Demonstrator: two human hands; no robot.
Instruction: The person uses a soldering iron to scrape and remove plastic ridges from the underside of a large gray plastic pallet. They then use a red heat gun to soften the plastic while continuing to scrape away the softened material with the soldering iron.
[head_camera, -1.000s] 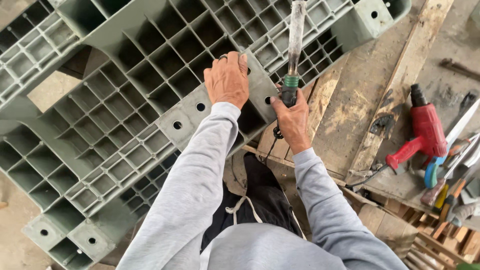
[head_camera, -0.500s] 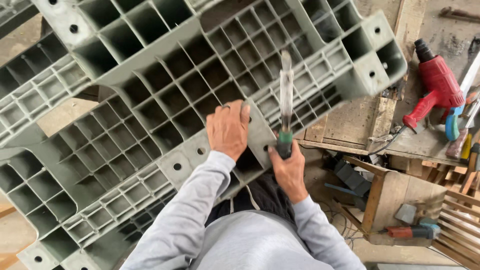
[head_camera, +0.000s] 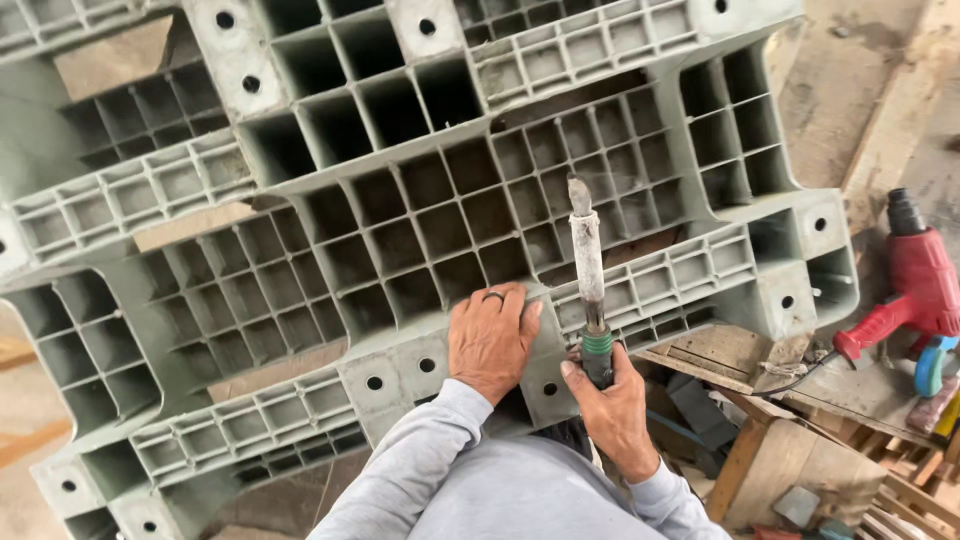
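left hand (head_camera: 490, 340) flat on pallet (head_camera: 300, 250) (grey); right hand (head_camera: 612, 405) holds iron (head_camera: 588, 270).

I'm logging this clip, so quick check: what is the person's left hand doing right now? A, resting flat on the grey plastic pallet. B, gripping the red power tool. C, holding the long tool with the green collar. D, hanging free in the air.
A: the left hand lies palm-down on the grey plastic pallet, while the right hand grips the long tool and the red power tool lies untouched off to the side.
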